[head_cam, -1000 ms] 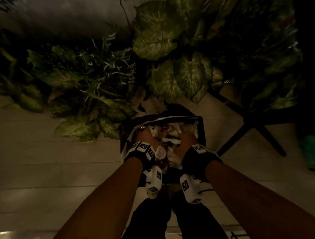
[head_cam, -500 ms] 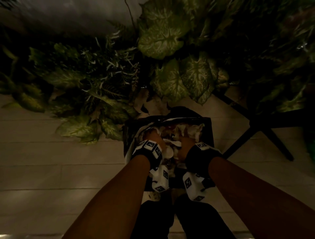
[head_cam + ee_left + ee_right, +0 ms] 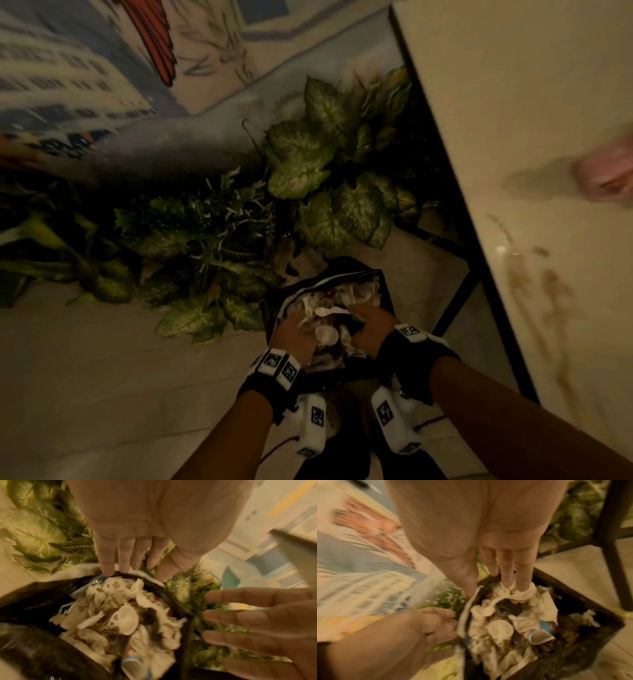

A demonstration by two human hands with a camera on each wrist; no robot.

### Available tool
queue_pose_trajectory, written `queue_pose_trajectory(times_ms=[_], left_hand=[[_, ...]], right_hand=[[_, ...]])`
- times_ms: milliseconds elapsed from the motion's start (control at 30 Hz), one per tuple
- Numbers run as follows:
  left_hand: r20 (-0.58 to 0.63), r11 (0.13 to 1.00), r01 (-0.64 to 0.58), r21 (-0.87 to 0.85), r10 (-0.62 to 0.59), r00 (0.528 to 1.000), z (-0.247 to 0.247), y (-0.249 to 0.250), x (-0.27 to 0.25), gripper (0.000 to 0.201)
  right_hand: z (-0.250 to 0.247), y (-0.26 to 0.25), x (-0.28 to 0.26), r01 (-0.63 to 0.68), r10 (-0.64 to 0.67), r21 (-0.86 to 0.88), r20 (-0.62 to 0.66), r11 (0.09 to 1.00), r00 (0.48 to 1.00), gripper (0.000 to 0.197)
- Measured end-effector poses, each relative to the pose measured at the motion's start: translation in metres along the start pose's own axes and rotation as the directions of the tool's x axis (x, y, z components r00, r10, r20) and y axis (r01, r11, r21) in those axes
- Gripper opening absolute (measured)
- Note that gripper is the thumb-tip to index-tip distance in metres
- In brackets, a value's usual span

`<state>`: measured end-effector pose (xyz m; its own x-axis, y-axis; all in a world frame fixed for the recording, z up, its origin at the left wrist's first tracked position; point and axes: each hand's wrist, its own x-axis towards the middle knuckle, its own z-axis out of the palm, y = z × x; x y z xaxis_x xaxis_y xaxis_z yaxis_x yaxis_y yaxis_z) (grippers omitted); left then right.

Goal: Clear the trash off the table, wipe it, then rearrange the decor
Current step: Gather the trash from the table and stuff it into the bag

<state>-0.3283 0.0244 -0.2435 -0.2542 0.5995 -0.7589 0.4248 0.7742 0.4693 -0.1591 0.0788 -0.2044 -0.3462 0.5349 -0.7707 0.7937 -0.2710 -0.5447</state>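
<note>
1. The trash (image 3: 325,329) sits in a black bin (image 3: 385,294) low in the middle of the head view, on the floor beside the table (image 3: 534,144). It is mostly crumpled white paper, with a round white lid (image 3: 127,619) and a blue-rimmed cup (image 3: 539,635) among it.
2. What lies deeper in the bin is hidden under the paper, and the wrist views are blurred.
3. The left hand (image 3: 291,337) is at the bin's left rim, fingers straight and pointing down, tips touching the white liner edge (image 3: 142,574).
4. The right hand (image 3: 371,325) is over the right side, fingers straight, their tips pressed into a wad of white paper (image 3: 522,592).
5. Leafy plants (image 3: 308,164) crowd the floor behind the bin, in the middle of the frame.
6. The table fills the right side; brown smears (image 3: 551,301) mark its top, and a pink thing (image 3: 603,178) at the right edge is too blurred to name.
7. A painted wall (image 3: 85,75) fills the upper left.
</note>
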Motion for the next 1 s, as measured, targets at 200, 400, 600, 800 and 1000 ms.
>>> queue_pose_trajectory(times_ms=[200,400,600,800,1000], left_hand=[[-0.055,0.993,-0.111,0.035,0.113,0.992,-0.012,0.03,-0.068,0.019],[-0.172,0.962,-0.257,-0.088,0.239,0.956,-0.016,0.092,-0.115,0.015],[-0.363,0.882,-0.427,-0.199,0.338,0.868,0.016,0.193,-0.164,0.014],[-0.409,0.829,-0.512,-0.224,0.397,0.822,0.09,0.29,-0.218,0.014],[-0.351,0.792,-0.596,-0.132,0.525,0.775,0.161,0.351,-0.241,0.019]], right_hand=[[-0.035,-0.031,-0.104,0.193,-0.18,-0.187,0.081,0.963,0.98,0.043],[-0.12,0.011,-0.203,0.321,-0.33,-0.293,0.021,0.9,0.944,0.043],[-0.237,0.116,-0.283,0.284,-0.356,-0.267,-0.28,0.921,0.892,0.032],[-0.339,0.213,-0.327,0.226,-0.319,-0.276,-0.358,0.934,0.878,0.026],[-0.399,0.27,-0.35,0.155,-0.256,-0.271,-0.39,0.95,0.885,0.03]])
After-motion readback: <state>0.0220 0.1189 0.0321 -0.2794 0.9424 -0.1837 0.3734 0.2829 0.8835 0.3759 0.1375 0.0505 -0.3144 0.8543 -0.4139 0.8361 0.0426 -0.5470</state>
